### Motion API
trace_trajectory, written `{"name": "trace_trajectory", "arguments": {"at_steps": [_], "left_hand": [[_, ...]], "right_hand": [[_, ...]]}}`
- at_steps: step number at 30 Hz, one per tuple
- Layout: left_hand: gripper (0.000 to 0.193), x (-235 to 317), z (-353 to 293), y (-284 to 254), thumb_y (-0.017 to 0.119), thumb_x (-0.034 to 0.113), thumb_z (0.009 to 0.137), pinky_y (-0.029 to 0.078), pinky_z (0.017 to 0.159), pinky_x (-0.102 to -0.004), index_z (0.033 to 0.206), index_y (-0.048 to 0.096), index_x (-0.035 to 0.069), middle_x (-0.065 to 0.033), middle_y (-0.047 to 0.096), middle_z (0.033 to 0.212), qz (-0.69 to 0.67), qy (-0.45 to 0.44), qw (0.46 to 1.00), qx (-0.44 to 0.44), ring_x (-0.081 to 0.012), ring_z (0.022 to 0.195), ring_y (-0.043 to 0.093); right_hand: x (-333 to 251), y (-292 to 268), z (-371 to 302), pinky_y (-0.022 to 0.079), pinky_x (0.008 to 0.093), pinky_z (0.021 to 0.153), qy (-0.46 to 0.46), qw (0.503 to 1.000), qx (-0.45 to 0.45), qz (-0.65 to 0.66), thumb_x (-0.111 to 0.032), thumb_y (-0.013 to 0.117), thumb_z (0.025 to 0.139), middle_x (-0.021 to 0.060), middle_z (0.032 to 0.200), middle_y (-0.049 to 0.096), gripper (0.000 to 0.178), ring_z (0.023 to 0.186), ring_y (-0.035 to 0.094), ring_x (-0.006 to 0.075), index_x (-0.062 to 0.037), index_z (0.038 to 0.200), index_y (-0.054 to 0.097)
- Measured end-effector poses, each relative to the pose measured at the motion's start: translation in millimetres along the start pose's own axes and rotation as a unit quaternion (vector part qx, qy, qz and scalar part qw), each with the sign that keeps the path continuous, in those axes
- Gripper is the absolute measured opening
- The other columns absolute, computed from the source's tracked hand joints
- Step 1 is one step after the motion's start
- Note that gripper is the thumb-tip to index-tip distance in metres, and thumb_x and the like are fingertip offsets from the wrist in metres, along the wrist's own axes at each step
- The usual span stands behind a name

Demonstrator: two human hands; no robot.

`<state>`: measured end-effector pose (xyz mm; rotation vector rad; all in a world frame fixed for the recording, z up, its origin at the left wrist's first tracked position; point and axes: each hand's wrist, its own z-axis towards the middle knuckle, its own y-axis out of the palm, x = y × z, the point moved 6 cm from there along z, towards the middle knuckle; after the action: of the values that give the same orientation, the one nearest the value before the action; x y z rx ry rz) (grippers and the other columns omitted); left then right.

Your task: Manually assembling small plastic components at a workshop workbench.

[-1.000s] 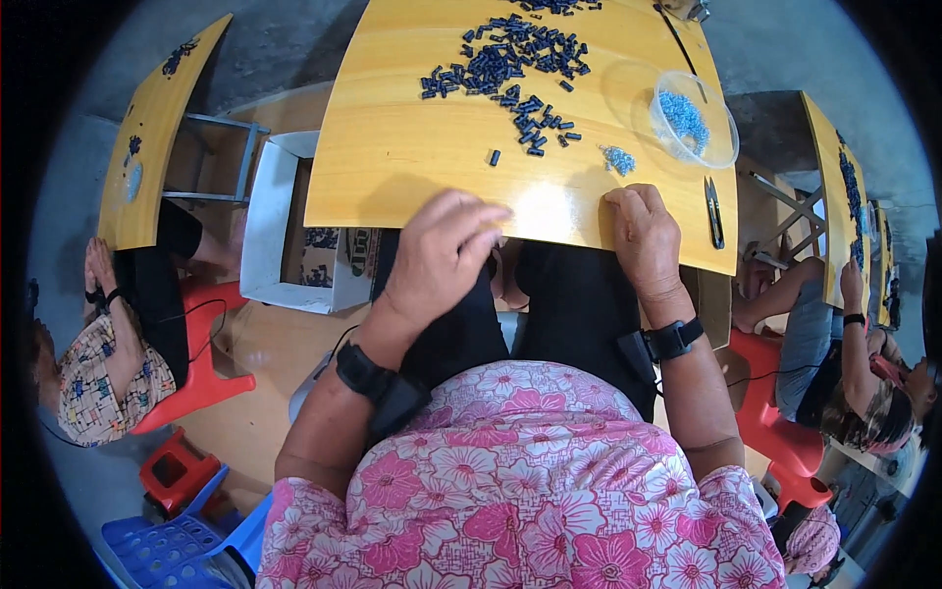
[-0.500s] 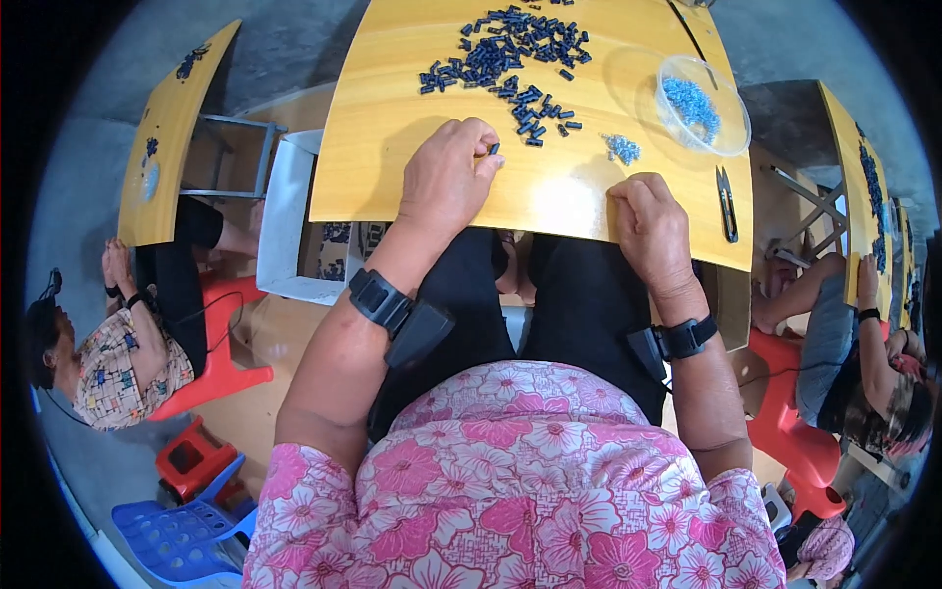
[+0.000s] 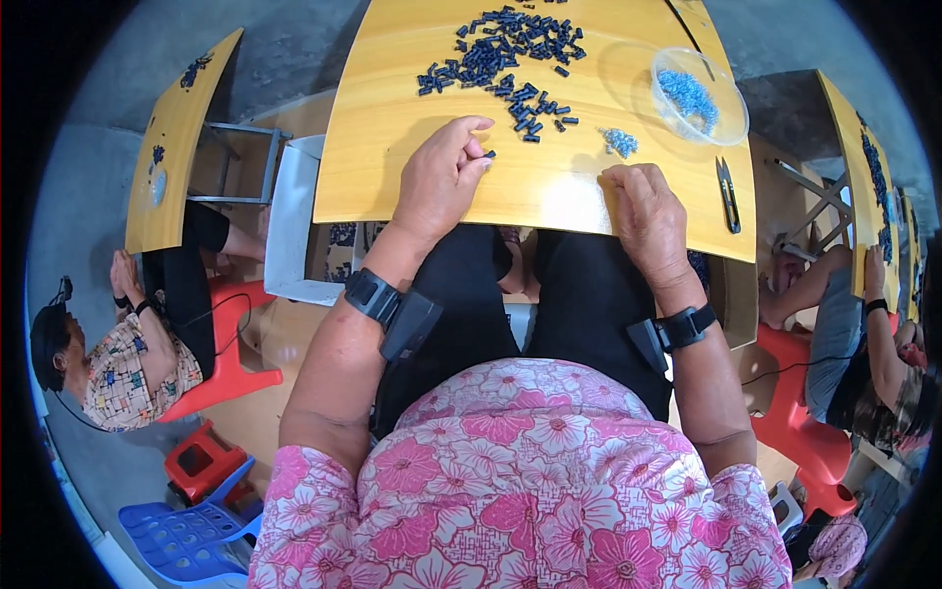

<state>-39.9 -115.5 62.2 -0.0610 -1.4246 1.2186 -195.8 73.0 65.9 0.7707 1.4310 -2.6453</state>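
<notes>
Now the left hand [image 3: 435,184] has a black piece [image 3: 490,154] pinched in its grip, the pile [image 3: 481,61] beyond it, apparently a pick-up whose next move wants steadiness, while the right hand [image 3: 650,224], drawn together, hides any contents.

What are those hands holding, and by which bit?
The left hand seems to pinch a small black cylinder near one end, between thumb and finger; its other end sticks out. I can't tell whether the right hand holds anything.
</notes>
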Motion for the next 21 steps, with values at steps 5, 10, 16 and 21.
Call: {"name": "trace_trajectory", "arguments": {"at_steps": [5, 10, 16, 21], "left_hand": [[0.046, -3, -2, -1, 0.064, -0.003, 0.083, 0.048, 0.07, -0.0254, 0.127, 0.059, 0.007, -0.0046, 0.055, 0.086, -0.058, 0.0, 0.998, -0.003, -0.0131, 0.07, 0.052], [0.044, -4, -4, -4, 0.062, -0.004, 0.085, 0.047, 0.072, -0.0233, 0.128, 0.059, 0.006, -0.0015, 0.052, 0.087, -0.08, 0.014, 0.997, -0.009, -0.0096, 0.075, 0.051], [0.043, -15, -4, -6, 0.062, -0.007, 0.085, 0.048, 0.073, -0.0217, 0.126, 0.058, 0.004, -0.0009, 0.052, 0.086, -0.237, -0.029, 0.971, 0.003, -0.0079, 0.075, 0.052], [0.041, -21, -4, -5, 0.061, -0.008, 0.086, 0.047, 0.074, -0.0191, 0.125, 0.057, 0.003, 0.0001, 0.052, 0.087, -0.29, -0.047, 0.956, 0.001, -0.0052, 0.078, 0.052]], "right_hand": [[1, -2, 0, 0.051, 0.0429, 0.067, 0.017, 1.0, -0.006, 0.009, -0.008, 0.064, 0.087, 0.0118, 0.088, 0.061, 0.015, 0.079, 0.063, 0.0343, -0.0119, 0.102, 0.062], [0, -2, 2, 0.051, 0.0422, 0.066, 0.015, 1.0, -0.014, 0.012, -0.009, 0.065, 0.088, 0.0118, 0.089, 0.062, 0.015, 0.079, 0.063, 0.0342, -0.0113, 0.103, 0.062], [-2, -3, 1, 0.051, 0.041, 0.065, 0.001, 1.0, -0.004, 0.019, -0.009, 0.067, 0.087, 0.0112, 0.089, 0.063, 0.016, 0.077, 0.063, 0.0329, -0.0109, 0.102, 0.062], [-3, -4, 2, 0.051, 0.0404, 0.065, 0.004, 1.0, -0.003, 0.013, -0.007, 0.067, 0.086, 0.011, 0.088, 0.063, 0.017, 0.077, 0.062, 0.0324, -0.0103, 0.102, 0.063]]}}
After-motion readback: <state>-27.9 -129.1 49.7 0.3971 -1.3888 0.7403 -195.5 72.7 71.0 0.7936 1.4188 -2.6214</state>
